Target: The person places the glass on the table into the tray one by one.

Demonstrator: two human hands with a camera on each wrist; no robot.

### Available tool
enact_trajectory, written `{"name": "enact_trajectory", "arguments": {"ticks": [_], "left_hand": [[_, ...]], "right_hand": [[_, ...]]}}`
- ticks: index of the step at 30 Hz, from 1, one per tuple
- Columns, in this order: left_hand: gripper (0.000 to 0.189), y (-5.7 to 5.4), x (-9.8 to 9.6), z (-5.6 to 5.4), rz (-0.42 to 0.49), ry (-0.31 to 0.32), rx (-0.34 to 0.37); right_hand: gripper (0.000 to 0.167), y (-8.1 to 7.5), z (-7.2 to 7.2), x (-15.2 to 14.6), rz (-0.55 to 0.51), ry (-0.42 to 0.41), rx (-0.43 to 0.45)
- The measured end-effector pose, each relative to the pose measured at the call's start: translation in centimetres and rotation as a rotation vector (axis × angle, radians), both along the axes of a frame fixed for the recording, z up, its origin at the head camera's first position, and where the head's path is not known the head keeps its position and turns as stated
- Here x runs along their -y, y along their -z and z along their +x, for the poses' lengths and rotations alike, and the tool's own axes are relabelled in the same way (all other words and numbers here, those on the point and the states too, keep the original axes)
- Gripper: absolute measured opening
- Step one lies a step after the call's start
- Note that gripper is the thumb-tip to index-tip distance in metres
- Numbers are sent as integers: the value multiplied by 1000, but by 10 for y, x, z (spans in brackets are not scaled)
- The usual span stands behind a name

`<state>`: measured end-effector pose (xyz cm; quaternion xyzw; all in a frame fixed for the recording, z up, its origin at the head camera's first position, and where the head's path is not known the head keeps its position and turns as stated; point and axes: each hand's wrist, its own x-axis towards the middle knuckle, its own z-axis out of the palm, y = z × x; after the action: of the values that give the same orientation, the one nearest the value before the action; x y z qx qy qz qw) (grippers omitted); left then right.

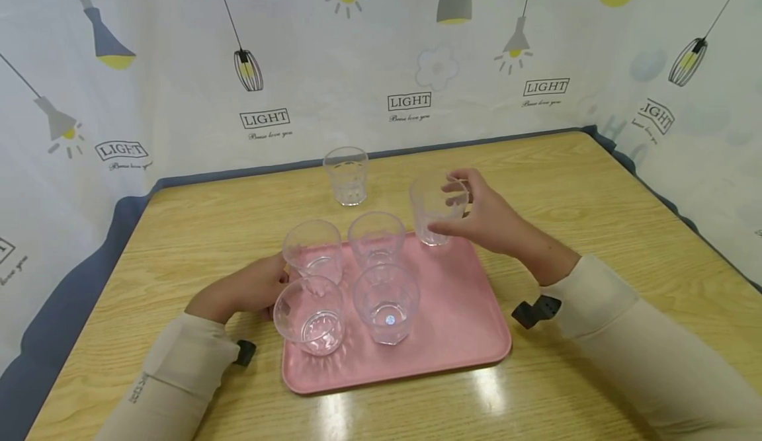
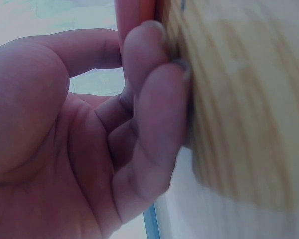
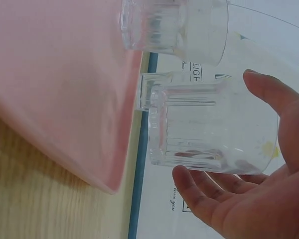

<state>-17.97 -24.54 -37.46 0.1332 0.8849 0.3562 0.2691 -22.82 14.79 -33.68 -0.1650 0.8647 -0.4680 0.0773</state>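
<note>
In the head view, a pink tray (image 1: 452, 322) lies on the wooden table. My left hand (image 1: 258, 287) is at its left side; the left wrist view shows the thumb against the pink rim (image 2: 127, 12) and the other fingers curled at the tabletop, gripping the edge. My right hand (image 1: 493, 219) holds a clear plastic cup (image 1: 430, 209) upright at the tray's far right edge, thumb on one side and fingers on the other. Several similar cups stand on the tray's left half, among them a front one (image 1: 387, 302) and a back one (image 1: 376, 239).
Another clear cup (image 1: 346, 180) stands on the table (image 1: 196, 229) behind the tray. A patterned curtain (image 1: 357, 57) with lamp prints hangs along the table's back and sides. Black wrist devices (image 1: 537, 310) sit at both sleeves.
</note>
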Motion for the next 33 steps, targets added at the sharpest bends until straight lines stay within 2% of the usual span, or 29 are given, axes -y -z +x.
{"name": "enact_trajectory", "arguments": {"ticks": [11, 24, 33], "left_hand": [[56, 2, 1, -1, -16, 5, -15], [49, 3, -1, -1, -20, 5, -25], [57, 5, 1, -2, 3, 8, -10]], "right_hand": [[95, 7, 11, -1, -17, -41, 9], [93, 13, 16, -3, -30, -56, 35], [94, 17, 18, -2, -26, -64, 47]]}}
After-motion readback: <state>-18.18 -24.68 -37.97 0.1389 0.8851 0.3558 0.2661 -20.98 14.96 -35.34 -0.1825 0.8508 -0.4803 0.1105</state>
